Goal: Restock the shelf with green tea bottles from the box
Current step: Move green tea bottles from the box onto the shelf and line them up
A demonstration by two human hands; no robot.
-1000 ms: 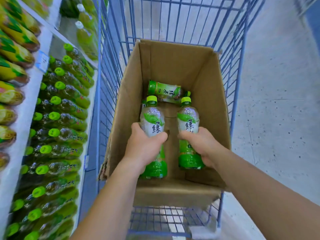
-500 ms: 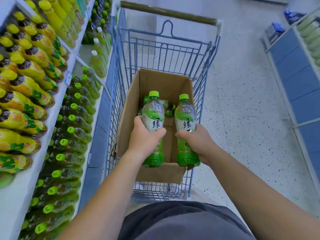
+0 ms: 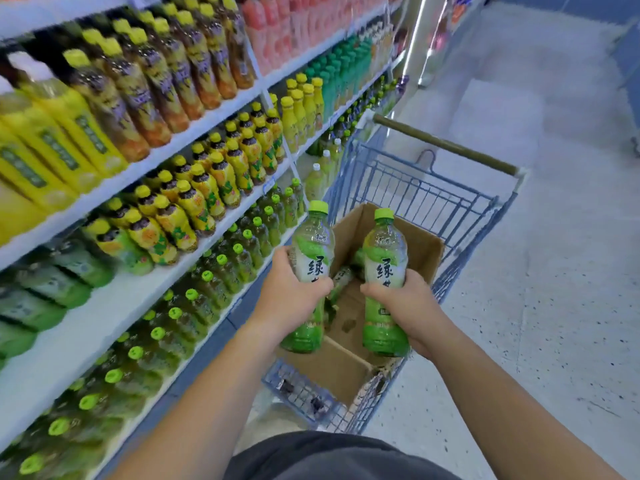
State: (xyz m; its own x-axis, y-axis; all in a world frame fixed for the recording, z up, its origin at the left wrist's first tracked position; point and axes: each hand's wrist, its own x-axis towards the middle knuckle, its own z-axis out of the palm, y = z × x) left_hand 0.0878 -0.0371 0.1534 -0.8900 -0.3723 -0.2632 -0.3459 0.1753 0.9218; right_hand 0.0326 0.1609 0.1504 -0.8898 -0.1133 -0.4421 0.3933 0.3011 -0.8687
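Observation:
My left hand (image 3: 289, 301) grips one green tea bottle (image 3: 311, 249) upright by its middle. My right hand (image 3: 403, 303) grips a second green tea bottle (image 3: 384, 258), also upright. Both bottles are held above the open cardboard box (image 3: 420, 244), which sits in a blue wire cart (image 3: 433, 199). Another green tea bottle (image 3: 341, 278) lies in the box between my hands. To the left, the low shelf (image 3: 114, 306) carries rows of green-capped green tea bottles (image 3: 221, 268).
The higher shelves on the left hold yellow-capped drinks (image 3: 194, 202), yellow bottles and pink drinks (image 3: 277, 26). The cart's wooden handle (image 3: 446, 145) is on its far side. A speckled floor (image 3: 540, 271) lies to the right.
Both hands have lifted the two bottles up out of the box. My view has risen and turned left, bringing more of the shelves into sight.

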